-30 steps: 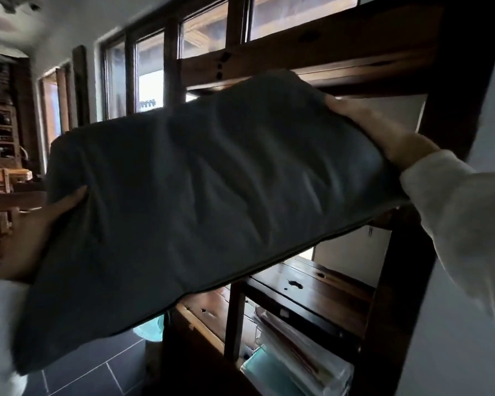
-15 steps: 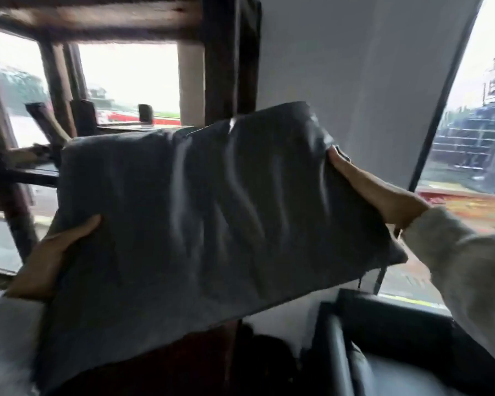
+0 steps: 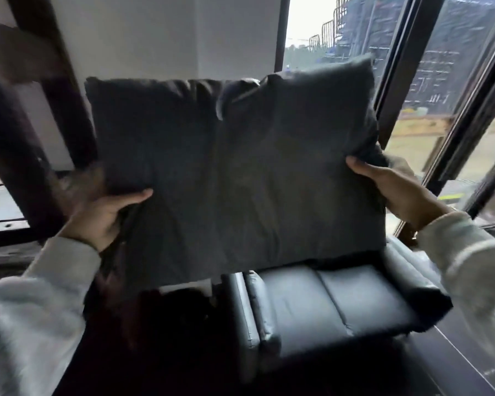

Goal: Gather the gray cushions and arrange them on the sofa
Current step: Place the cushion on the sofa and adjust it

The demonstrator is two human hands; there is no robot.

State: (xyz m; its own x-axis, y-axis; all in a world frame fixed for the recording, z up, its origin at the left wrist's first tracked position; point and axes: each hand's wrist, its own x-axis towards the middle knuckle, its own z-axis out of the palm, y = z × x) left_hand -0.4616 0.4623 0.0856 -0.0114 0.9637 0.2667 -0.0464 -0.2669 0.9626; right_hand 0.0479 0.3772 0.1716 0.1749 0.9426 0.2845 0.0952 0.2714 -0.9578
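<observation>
— Head view: what fills the frame?
— One gray cushion, held upright in mid-air at center, creased down its middle.
— And beneath it?
— A dark sofa at lower center-right, its seat in two panels, beside a window at upper right. The cushion hangs above it, apart.
— Who holds it?
— The left hand grips its lower left edge, thumb on the front. The right hand pinches the right edge. Both wear pale sleeves.
</observation>
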